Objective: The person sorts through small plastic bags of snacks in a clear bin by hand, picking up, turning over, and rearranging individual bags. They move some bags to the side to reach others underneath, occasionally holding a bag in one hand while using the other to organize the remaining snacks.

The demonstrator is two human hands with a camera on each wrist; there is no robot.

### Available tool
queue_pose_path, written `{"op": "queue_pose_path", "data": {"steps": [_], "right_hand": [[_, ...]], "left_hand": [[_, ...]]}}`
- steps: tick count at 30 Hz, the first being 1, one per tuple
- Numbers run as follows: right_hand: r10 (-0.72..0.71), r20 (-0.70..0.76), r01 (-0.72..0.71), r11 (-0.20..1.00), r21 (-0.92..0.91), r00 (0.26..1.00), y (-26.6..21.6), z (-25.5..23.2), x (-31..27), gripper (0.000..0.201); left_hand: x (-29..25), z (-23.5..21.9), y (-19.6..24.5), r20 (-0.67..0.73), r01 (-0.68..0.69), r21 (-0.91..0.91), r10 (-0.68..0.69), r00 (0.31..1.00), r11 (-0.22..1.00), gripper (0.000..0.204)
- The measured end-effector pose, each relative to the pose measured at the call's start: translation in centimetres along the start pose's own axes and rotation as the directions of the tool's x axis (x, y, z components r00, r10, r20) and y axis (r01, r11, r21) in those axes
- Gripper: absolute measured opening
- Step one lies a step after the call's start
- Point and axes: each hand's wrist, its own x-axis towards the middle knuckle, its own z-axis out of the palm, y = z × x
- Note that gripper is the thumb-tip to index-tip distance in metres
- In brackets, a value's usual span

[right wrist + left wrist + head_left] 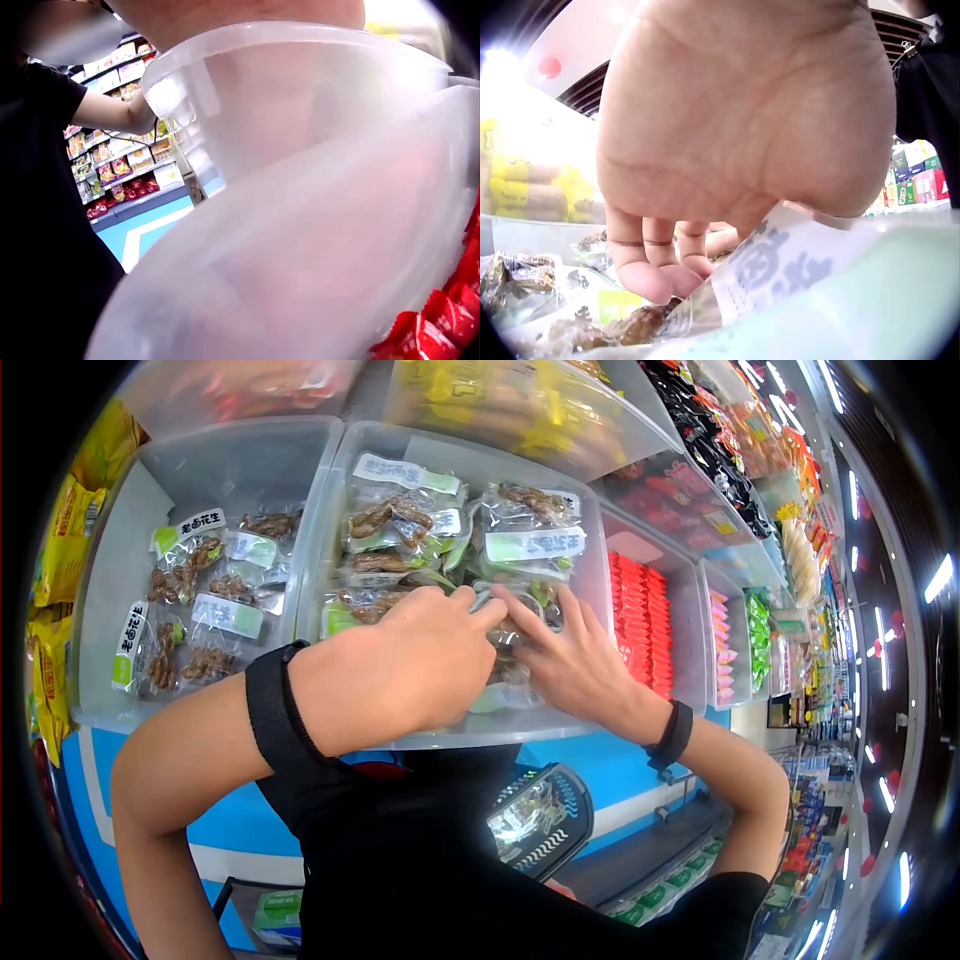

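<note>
In the head view my left hand [410,650] reaches over the middle bin [345,510] of clear peanut packets [390,525]. The left wrist view shows its curled fingers [656,281] at the brown contents of a peanut packet [750,277] with a white and green label; the thumb is mostly hidden. My right hand [575,665] reaches into the same bin from the right, its fingers spread and extended over the packets. Both hands' index fingers come close together near the bin's middle. The right wrist view has the translucent bin wall [247,225] across the right hand, hiding its fingers.
A left bin [110,560] holds more peanut packets. To the right, a bin [685,595] has red packets [640,620]. Yellow packets [490,400] fill a bin behind. Below hangs a dark basket [575,815]. Another person [45,187] stands nearby in the right wrist view.
</note>
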Motion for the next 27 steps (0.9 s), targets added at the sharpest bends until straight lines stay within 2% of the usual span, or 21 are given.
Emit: {"op": "queue_pose_path", "data": {"steps": [4,5,6,7,9,12,16,20,22,23,27], "right_hand": [[0.004,0.019,-0.005,1.000,0.029,1.000,0.1,-0.4,0.3,0.016],[0.000,0.042,-0.001,1.000,0.022,0.999,0.1,-0.6,0.2,0.019],[-0.014,0.145,0.010,1.000,0.028,0.989,0.1,-1.5,0.2,0.033],[-0.012,0.148,0.009,1.000,0.027,0.989,0.2,-1.9,0.3,0.033],[-0.055,0.215,0.059,0.998,-0.013,0.975,0.3,-2.2,0.5,0.050],[-0.056,0.274,0.070,0.997,-0.039,0.960,0.4,-2.2,0.7,0.056],[0.005,0.254,0.002,1.000,-0.028,0.967,0.0,-1.8,0.7,0.068],[0.043,0.289,-0.044,0.999,-0.001,0.956,-0.2,-2.0,1.1,0.072],[0.027,0.175,-0.021,0.999,-0.034,0.984,-0.3,-1.4,1.0,0.067],[0.025,0.177,-0.020,0.999,-0.032,0.984,-0.3,-1.5,1.0,0.067],[-0.006,0.204,0.002,1.000,0.023,0.979,-0.2,-1.6,0.9,0.050]], "left_hand": [[-0.1,0.0,0.0,0.028,-0.007,-0.003,0.007,1.000,1.000,0.026],[-0.1,0.2,0.0,0.028,-0.007,-0.005,0.007,1.000,1.000,0.026],[-0.1,0.3,0.1,0.019,0.004,0.002,-0.004,1.000,1.000,0.027],[0.0,0.4,0.2,0.010,0.013,0.010,-0.013,1.000,1.000,0.027],[0.0,0.2,0.2,0.023,0.008,0.015,-0.008,1.000,1.000,0.026],[-0.1,0.4,0.3,0.018,0.001,0.028,-0.001,1.000,1.000,0.026],[-0.1,0.5,0.3,0.013,0.014,0.024,-0.014,1.000,1.000,0.025],[-0.1,0.2,0.3,0.020,0.008,0.029,-0.009,1.000,1.000,0.022],[-0.1,0.2,0.3,0.015,0.002,0.037,-0.003,1.000,0.999,0.018],[-0.1,0.3,0.3,0.016,0.003,0.035,-0.004,1.000,0.999,0.018],[-0.3,0.6,0.2,-0.042,-0.013,0.032,0.014,0.999,0.999,0.014]]}}
